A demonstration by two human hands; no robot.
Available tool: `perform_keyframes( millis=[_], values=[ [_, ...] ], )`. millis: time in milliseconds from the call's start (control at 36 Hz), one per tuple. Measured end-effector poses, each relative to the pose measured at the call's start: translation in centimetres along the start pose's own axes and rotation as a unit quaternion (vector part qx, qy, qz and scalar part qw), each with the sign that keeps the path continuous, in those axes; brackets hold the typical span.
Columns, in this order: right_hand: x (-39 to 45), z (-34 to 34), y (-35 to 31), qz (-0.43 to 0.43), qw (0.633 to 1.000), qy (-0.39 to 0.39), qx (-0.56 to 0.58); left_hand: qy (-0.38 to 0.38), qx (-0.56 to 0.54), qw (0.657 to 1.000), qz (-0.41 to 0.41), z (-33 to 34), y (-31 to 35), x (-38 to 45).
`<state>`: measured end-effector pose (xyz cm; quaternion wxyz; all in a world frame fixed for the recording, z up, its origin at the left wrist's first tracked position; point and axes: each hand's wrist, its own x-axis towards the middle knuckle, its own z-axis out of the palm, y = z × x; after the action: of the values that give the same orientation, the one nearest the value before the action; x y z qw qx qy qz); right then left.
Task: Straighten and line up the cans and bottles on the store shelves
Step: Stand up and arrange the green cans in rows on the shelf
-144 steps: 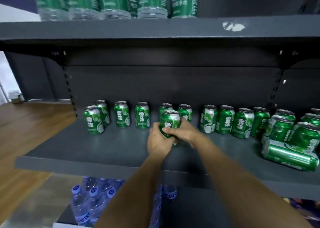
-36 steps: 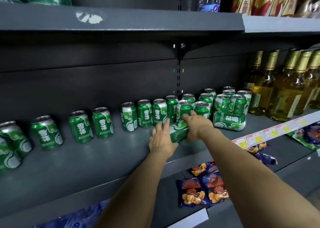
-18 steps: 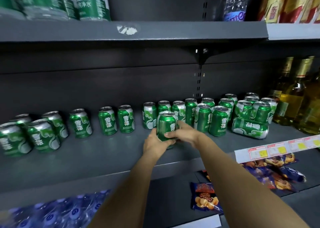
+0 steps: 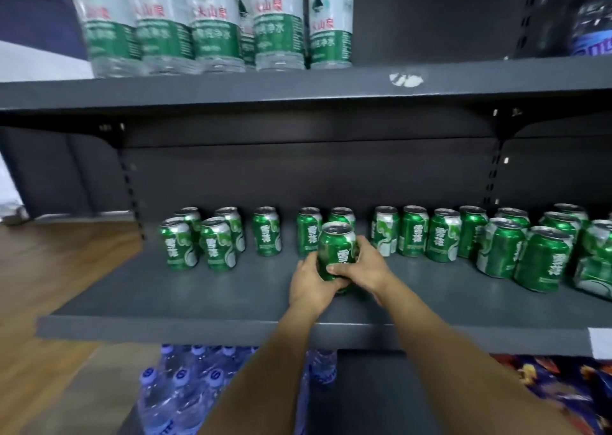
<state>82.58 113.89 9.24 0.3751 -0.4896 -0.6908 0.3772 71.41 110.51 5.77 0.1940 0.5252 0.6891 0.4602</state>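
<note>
Both hands, left (image 4: 311,282) and right (image 4: 361,265), wrap an upright green can (image 4: 336,252) standing on the shelf (image 4: 198,289), just in front of the back row's gap (image 4: 326,217), directly beyond both hands.

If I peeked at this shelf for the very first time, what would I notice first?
Probably the two hands, left hand and right hand, wrapped around one upright green can at the middle of the dark shelf. Next, the long row of matching green cans behind it along the back, bunching up on the right. Above stand tall water bottles with green labels.
</note>
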Motion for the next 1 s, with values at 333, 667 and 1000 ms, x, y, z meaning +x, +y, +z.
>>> perform_keyframes(
  millis=[333, 667, 1000],
  values=[
    [2.5, 10.6, -4.1, -0.012, 0.983, -0.011, -0.18, 0.019, 0.03, 0.999, -0.003, -8.3, -7.5, 4.3],
    [6.8, 15.9, -5.0, 0.022, 0.982, 0.028, -0.188, 0.02, 0.079, 0.997, -0.001, -10.2, -10.6, 9.2],
    [8.5, 17.5, -4.2, 0.031, 0.981, 0.029, -0.191, 0.037, 0.076, 0.996, -0.021, -9.8, -11.5, 10.6]
  ],
)
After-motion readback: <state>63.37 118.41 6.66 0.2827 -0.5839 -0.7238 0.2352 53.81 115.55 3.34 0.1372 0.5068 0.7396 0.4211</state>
